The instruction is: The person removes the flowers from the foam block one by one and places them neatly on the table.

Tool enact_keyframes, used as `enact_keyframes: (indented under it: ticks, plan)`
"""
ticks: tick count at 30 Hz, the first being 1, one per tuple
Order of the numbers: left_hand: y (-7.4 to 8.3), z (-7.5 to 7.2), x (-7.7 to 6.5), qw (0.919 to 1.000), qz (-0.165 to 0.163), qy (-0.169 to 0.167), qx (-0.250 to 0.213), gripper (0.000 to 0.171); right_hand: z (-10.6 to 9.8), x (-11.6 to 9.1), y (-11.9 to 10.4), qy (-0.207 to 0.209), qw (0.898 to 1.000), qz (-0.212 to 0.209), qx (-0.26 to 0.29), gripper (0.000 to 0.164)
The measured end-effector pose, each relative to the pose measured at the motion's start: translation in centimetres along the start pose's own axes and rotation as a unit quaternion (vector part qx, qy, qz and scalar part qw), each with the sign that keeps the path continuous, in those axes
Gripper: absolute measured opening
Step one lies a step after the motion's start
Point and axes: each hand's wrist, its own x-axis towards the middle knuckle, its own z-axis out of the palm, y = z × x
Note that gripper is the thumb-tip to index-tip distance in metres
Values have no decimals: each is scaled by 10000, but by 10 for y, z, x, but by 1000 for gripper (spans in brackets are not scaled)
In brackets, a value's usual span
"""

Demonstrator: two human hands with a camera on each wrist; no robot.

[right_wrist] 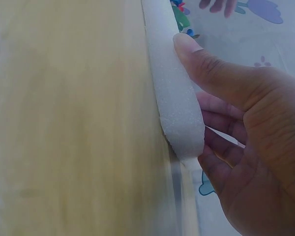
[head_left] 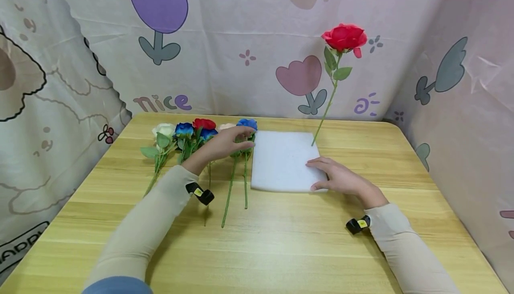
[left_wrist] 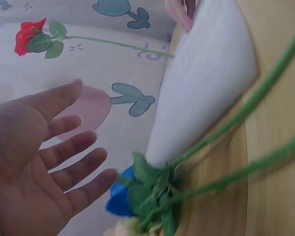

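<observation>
A white foam block [head_left: 281,164] lies on the wooden table, and a red rose [head_left: 344,38] stands in its far right part, its stem leaning slightly right. My right hand [head_left: 339,177] rests on the block's right side, thumb at the near corner and fingers lying on the top. Over the heads of the laid-out flowers hovers my left hand [head_left: 230,142], fingers spread and holding nothing. Just beyond its fingertips is a blue rose [head_left: 246,123], also seen with its leaves in the left wrist view [left_wrist: 120,196]; two green stems there point toward the near side.
Left of the block lie more artificial roses: a white one [head_left: 163,130], a red one [head_left: 204,123] and blue ones [head_left: 184,129], partly hidden by my left arm. Printed cloth [head_left: 225,26] hangs behind and beside the table [head_left: 281,249].
</observation>
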Motion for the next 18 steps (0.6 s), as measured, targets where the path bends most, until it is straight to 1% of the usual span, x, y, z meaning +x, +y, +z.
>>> enact_keyframes:
  ticks: [9,18]
  plan:
    - [13,18,29,9995,-35,20,-318,56,0,0,1,-2,10000,-25,2,72]
    - [12,34,53,9971,-136,130,-736,59,0,0,1,-14,10000,23,19,72]
